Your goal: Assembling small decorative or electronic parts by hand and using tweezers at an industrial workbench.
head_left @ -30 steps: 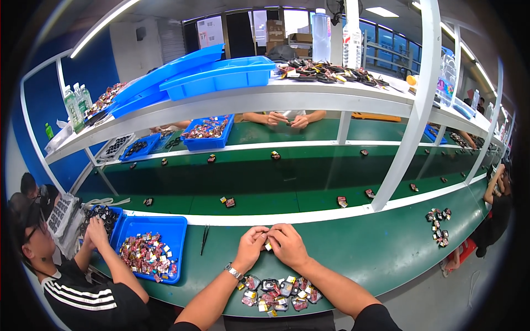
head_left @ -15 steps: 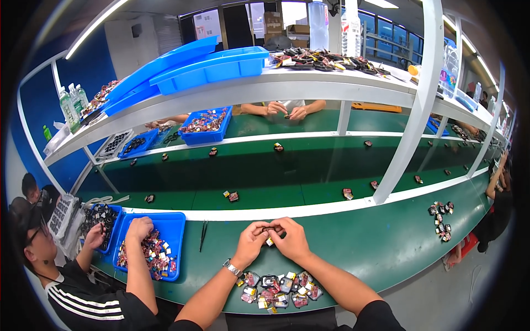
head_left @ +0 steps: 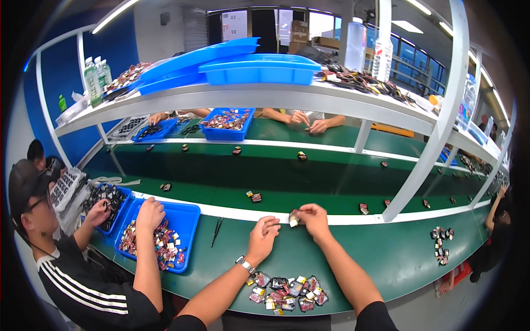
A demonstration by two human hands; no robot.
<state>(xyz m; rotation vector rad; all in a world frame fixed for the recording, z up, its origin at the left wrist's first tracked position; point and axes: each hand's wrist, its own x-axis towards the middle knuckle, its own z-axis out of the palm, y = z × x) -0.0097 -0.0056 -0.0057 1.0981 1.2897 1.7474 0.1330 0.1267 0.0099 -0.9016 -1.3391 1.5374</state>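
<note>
My right hand (head_left: 312,222) pinches a small dark electronic unit (head_left: 294,218) with a white and yellow piece on it, held just above the near edge of the white rail. Nothing shows in my left hand (head_left: 263,238), which is apart from the unit with its fingers loosely bent and pointing toward it. Between my forearms, near the table's front edge, lies a cluster of similar units (head_left: 287,292) with clear-grey casings, red wiring and white-yellow pieces. Black tweezers (head_left: 217,231) lie on the green table to the left of my left hand.
A co-worker (head_left: 83,265) at my left reaches over a blue bin (head_left: 190,237) of small red and white parts and another of black parts. Single units sit spaced along the green conveyor (head_left: 221,187) beyond the rail. A shelf (head_left: 265,96) on white posts spans above it.
My hands have parted; before, both held the unit together. My right hand now has it alone, farther forward and right. The whole view has shifted slightly.
</note>
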